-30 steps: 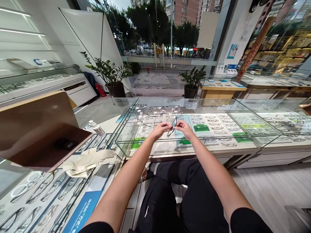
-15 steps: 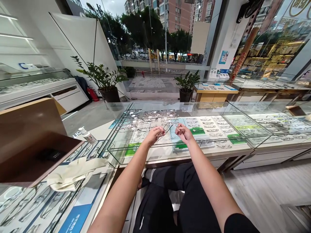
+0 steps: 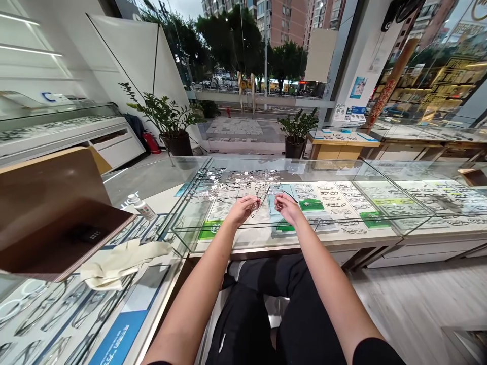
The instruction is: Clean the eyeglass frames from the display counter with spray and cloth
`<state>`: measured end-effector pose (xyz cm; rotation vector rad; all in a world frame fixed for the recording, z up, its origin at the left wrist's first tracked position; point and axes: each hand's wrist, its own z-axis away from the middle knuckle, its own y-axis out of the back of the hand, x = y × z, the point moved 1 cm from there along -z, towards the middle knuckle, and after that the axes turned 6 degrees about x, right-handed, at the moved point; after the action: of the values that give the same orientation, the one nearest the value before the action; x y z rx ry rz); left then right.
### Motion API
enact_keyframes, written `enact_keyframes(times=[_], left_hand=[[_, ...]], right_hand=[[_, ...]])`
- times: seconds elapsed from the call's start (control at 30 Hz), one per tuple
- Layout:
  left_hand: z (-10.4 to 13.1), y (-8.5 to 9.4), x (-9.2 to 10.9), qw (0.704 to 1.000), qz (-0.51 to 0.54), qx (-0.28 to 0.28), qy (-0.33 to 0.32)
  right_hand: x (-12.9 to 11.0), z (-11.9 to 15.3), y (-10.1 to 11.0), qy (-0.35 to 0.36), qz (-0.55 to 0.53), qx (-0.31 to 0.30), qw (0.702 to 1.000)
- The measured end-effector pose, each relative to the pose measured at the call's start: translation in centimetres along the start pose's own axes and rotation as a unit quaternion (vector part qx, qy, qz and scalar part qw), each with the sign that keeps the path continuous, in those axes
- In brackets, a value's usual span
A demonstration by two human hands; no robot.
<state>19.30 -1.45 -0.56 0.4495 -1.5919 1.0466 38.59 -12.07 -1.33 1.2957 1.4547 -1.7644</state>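
In the head view a pair of thin-framed glasses (image 3: 263,197) is held up between my two hands, over the glass display case (image 3: 335,223). My left hand (image 3: 242,211) is closed in a pinch on the left side of the frame. Opposite it, my right hand (image 3: 288,209) has its fingers pinched together at the other side, where a dark temple arm (image 3: 286,193) shows above the knuckles. The fine wire and the lenses are hard to make out against the eyewear under the glass.
Rows of glasses (image 3: 335,197) lie inside the case. To my left are a cream cloth (image 3: 122,263), a white pump bottle (image 3: 142,207) and a brown open box (image 3: 49,203). Two potted plants (image 3: 177,121) stand beyond the counter by the window.
The glasses have turned between my hands, and a temple arm now shows above my right hand. My view has shifted slightly left. Both hands stay close together.
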Motion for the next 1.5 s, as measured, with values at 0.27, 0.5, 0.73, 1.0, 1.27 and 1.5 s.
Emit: enact_keyframes(times=[0.27, 0.5, 0.73, 1.0, 1.27, 1.5], left_hand=[[0.0, -0.2, -0.7, 0.999, -0.034, -0.025, -0.029], [0.0, -0.2, -0.9, 0.998, -0.026, -0.032, -0.041], [-0.1, -0.2, -0.9, 0.999, 0.005, -0.005, -0.036], [-0.1, 0.5, -0.6, 0.993, 0.08, 0.064, -0.066], [-0.3, 0.8, -0.7, 0.987, 0.064, 0.104, -0.103], [0.1, -0.2, -0.6, 0.991, 0.003, 0.09, -0.097]], right_hand=[[0.6, 0.6, -1.2, 0.04, 0.118, -0.002, 0.992], [0.7, 0.6, -1.1, 0.06, 0.142, 0.005, 0.988], [1.1, 0.3, -0.9, 0.071, 0.141, 0.03, 0.987], [1.0, 0.4, -0.8, 0.126, 0.143, 0.132, 0.973], [1.0, 1.9, -1.5, 0.191, 0.233, 0.21, 0.93], [0.9, 4.6, -4.6, 0.34, 0.38, 0.21, 0.835]])
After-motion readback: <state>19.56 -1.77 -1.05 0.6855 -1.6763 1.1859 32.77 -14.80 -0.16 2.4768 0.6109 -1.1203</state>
